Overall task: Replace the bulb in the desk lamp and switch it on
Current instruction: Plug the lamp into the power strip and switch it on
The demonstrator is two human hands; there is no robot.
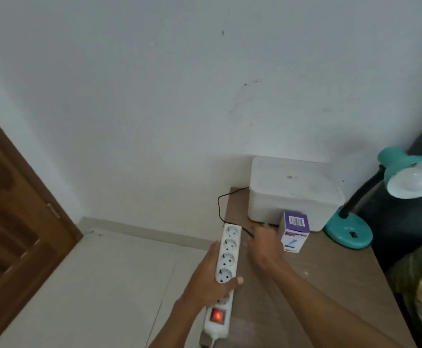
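Note:
A teal desk lamp (350, 234) stands at the back right of a brown table (330, 285), with a white bulb (417, 180) in its shade. Its black cord (221, 204) loops off the table's left edge. My left hand (211, 275) grips a white power strip (226, 262) whose red switch glows. My right hand (265, 243) reaches beside the strip's far end and closes around the cord; the plug is hidden. A purple and white bulb box (294, 232) stands just right of that hand.
A white lidded box (292, 189) sits against the wall behind the bulb box. A brown wooden door (11, 209) is at the left, pale floor tiles (92, 285) below. Dark and patterned fabric lies at the right edge.

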